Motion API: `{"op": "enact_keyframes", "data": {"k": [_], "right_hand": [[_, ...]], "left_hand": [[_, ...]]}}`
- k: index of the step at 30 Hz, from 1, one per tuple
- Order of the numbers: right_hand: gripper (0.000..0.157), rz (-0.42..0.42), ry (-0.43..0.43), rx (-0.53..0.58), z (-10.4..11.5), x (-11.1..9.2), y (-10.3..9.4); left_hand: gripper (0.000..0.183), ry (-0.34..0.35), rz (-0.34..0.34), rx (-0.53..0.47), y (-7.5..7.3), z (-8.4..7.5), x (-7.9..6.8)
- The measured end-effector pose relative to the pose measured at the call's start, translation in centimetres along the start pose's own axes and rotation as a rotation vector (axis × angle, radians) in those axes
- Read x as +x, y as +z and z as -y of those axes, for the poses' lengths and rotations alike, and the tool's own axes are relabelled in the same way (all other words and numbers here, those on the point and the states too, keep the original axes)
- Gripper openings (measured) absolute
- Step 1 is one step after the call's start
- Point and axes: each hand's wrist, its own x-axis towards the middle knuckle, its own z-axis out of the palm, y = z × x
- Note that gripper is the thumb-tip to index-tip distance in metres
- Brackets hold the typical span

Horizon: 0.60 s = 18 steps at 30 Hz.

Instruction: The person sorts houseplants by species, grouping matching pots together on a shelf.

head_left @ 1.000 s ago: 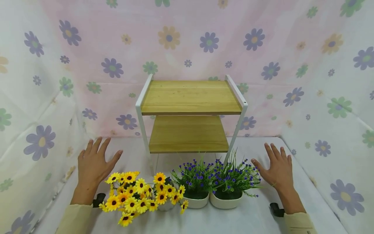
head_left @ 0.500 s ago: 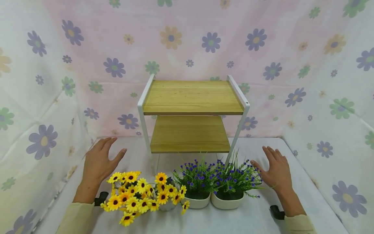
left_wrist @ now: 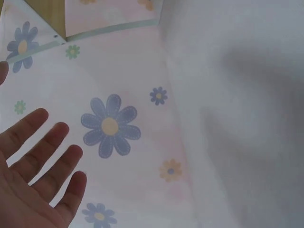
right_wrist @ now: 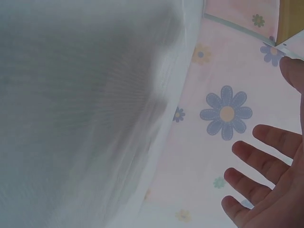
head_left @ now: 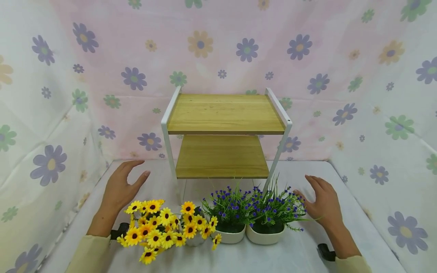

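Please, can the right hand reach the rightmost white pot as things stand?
Probably yes. The right hand is empty and close by; only the purple-flowered stems seem to lean between it and the rightmost white pot.

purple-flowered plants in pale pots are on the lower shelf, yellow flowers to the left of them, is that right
Not on the lower shelf: the head view shows the purple-flowered plants in pale pots standing on the white tabletop in front of it, yellow flowers to the left of them.
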Motion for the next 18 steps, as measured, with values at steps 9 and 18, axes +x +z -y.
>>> {"op": "enact_keyframes", "data": {"k": [9, 18], "right_hand": [[0.061, -0.012, -0.099, 0.062, -0.4, -0.4, 0.0], [0.072, 0.049, -0.167, 0.136, -0.1, -0.6, -0.4]], "left_hand": [[0.044, 0.106, 0.007, -0.129, 0.4, -1.5, 0.4], [0.044, 0.211, -0.019, -0.171, 0.7, -3.0, 0.9]]}}
